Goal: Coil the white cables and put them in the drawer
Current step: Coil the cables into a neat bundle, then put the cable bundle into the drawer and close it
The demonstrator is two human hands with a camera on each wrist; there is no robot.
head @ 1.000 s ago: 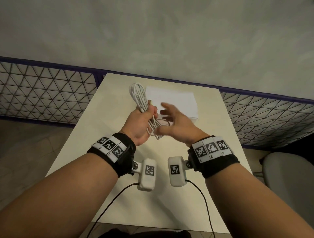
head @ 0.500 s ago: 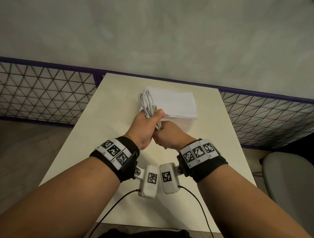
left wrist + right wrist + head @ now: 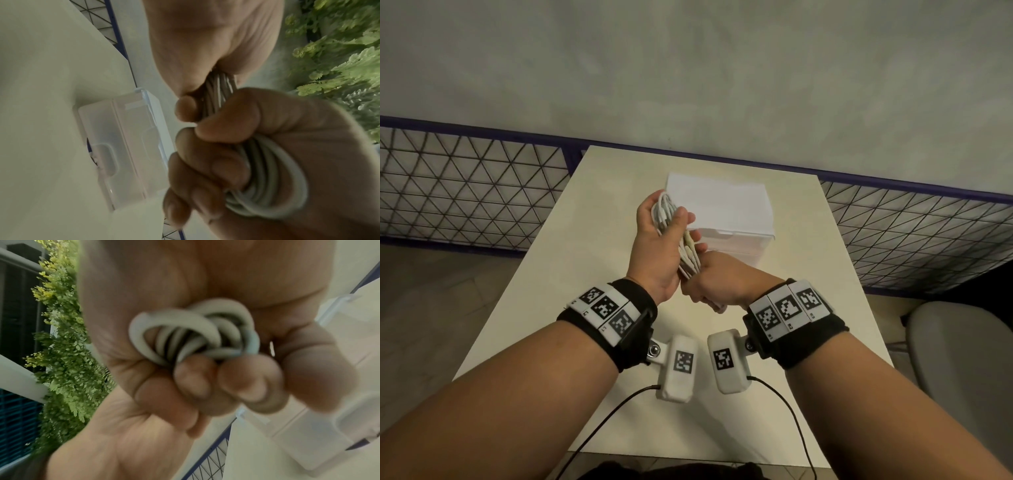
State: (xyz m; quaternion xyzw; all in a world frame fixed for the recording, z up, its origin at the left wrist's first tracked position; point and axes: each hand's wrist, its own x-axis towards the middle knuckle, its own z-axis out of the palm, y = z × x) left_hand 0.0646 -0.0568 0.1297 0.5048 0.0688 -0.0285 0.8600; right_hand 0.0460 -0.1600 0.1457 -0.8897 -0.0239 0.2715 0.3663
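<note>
A bundle of coiled white cable [image 3: 690, 257] is held above the table between both hands. My left hand [image 3: 671, 219] grips its upper loops, thumb laid across them. My right hand [image 3: 709, 274] is fisted round the lower end, and a bit of loop sticks out below the fist. The left wrist view shows my fingers [image 3: 207, 164] wrapped round the cable loops [image 3: 267, 186]. In the right wrist view the loop ends [image 3: 185, 331] bulge out of the right fist. A small white drawer box [image 3: 722, 212] stands just behind the hands, its drawer front [image 3: 115, 154] flush with the case.
The cream table [image 3: 585, 274] runs up to a grey wall. A blue-framed mesh railing [image 3: 465, 188] flanks it on both sides. A grey chair [image 3: 962, 359] stands at the right. Green plants [image 3: 339, 56] show in the wrist views.
My right hand, open beside the cable a second ago, has closed round the bundle's lower end. My left hand has slid up to the upper loops and the bundle has tilted.
</note>
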